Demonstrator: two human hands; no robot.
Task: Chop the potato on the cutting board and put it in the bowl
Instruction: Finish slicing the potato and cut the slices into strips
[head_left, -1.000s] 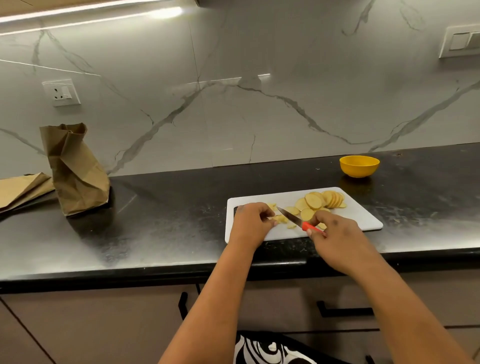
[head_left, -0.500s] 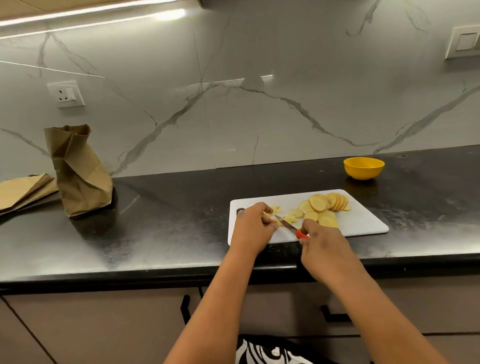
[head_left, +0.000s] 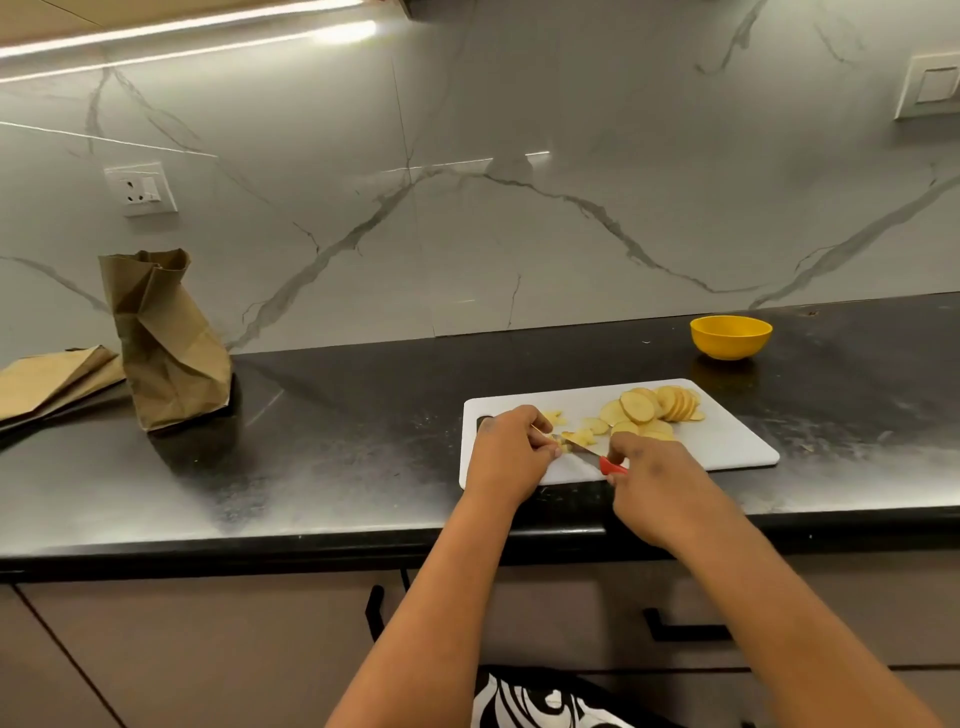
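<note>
a white rectangular plastic cutting board (head_left: 727, 441) lies at the front edge of the black stone counter (head_left: 337, 441), right of its middle. the left hand (head_left: 511, 457) sits over the board's left end, fingers curled down and pinching a small pale potato piece (head_left: 561, 442) against the board. the right hand (head_left: 657, 488) is closed round the red handle of a small steel-bladed knife (head_left: 597, 457) — the blade points left, its tip at the piece by the left fingertips. a few cut yellow potato bits (head_left: 584, 435) lie just beyond the blade, and a fanned row of round potato slices (head_left: 654, 405) rests toward the board's far right corner. the yellow round bowl (head_left: 730, 336) stands apart from the board, behind its right end, near the counter's back edge — whether anything is in it cannot be seen. at the counter's left end a crumpled brown paper bag (head_left: 166, 343) stands upright beside a flattened brown paper bag (head_left: 52, 382).
</note>
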